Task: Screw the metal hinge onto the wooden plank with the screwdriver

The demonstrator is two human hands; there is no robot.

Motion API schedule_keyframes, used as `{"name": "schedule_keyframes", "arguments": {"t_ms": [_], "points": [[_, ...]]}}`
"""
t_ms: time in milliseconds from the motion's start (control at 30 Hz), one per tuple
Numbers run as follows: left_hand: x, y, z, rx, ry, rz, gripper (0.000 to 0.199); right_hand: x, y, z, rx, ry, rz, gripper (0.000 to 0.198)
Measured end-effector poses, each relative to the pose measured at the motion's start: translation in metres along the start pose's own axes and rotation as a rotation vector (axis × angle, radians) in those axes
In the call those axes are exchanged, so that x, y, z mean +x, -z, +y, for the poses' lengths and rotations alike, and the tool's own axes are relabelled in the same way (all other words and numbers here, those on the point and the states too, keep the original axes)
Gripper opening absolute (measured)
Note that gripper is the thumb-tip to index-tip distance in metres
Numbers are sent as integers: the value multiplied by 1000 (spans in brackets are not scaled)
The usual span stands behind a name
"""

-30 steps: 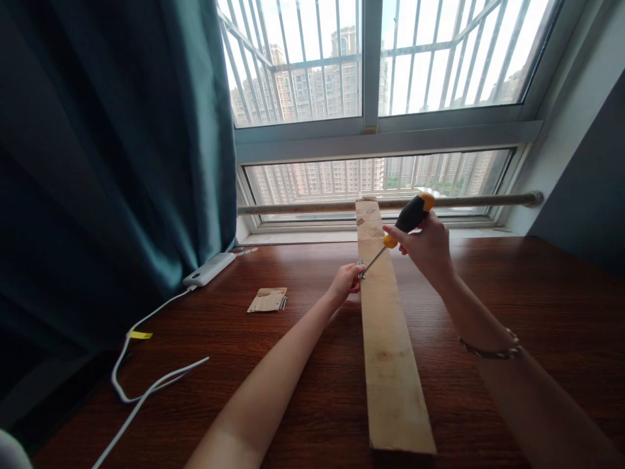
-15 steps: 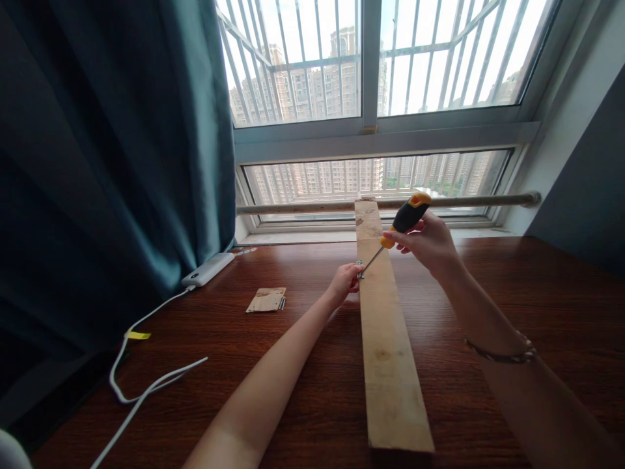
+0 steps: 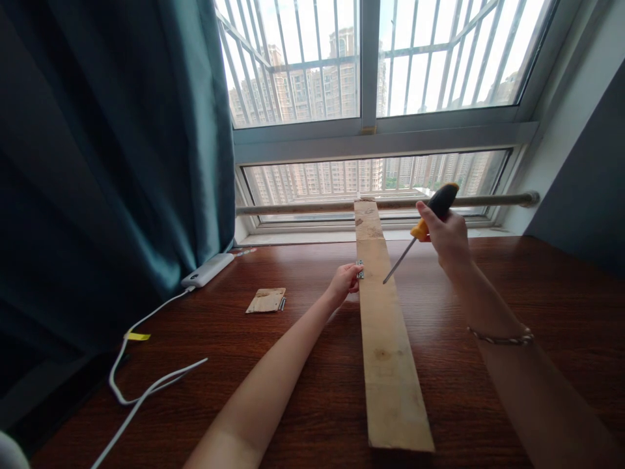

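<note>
A long pale wooden board (image 3: 388,352) runs from near me towards the window. At its left edge, my left hand (image 3: 346,281) pinches a small metal hinge (image 3: 360,270) against the wood; the fingers cover part of it. My right hand (image 3: 448,240) is wrapped round the black and yellow handle of a screwdriver (image 3: 442,202), to the right of the board. Its shaft slants down to the left, and the tip appears over the board, apart from the hinge. Left of my left hand, a small square wooden piece (image 3: 266,300) lies with screws (image 3: 282,303) beside it.
Everything rests on a dark reddish-brown wooden surface (image 3: 312,391). To the left are a white power bank (image 3: 209,270) and its white cable (image 3: 146,394), below a blue curtain (image 3: 195,130). A horizontal rail (image 3: 303,208) crosses before the window, at the board's far end.
My right hand has drawn the screwdriver away to the right, so its tip has left the hinge. My left hand stays at the hinge, and the board has not moved.
</note>
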State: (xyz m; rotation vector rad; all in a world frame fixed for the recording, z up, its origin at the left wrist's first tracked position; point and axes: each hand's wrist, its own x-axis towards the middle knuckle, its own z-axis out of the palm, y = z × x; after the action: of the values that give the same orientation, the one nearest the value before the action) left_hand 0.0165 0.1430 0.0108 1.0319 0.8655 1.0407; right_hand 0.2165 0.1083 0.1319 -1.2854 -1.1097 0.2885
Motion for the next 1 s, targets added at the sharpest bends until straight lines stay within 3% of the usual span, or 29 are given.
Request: {"name": "schedule_keyframes", "arguments": {"t_ms": [100, 200, 300, 433, 667, 1000], "points": [[-1, -1, 1, 21, -8, -4, 27, 16, 6, 20, -154, -101, -108, 49], [-1, -1, 1, 20, -11, -2, 27, 26, 4, 47, -500, -143, -277, 47], [-1, 0, 0, 15, -21, -16, 27, 26, -8, 76, -780, -241, -533, 50], [0, 1, -1, 5, -29, -30, 27, 14, -26, 108, -925, -306, -767, 37], [2, -5, -11, -112, -64, 31, 23, 2, -40, 133, -970, -335, -833, 35], [4, -7, -16, -187, 6, 101, 22, -1, -39, 136, -951, -327, -872, 39]]}}
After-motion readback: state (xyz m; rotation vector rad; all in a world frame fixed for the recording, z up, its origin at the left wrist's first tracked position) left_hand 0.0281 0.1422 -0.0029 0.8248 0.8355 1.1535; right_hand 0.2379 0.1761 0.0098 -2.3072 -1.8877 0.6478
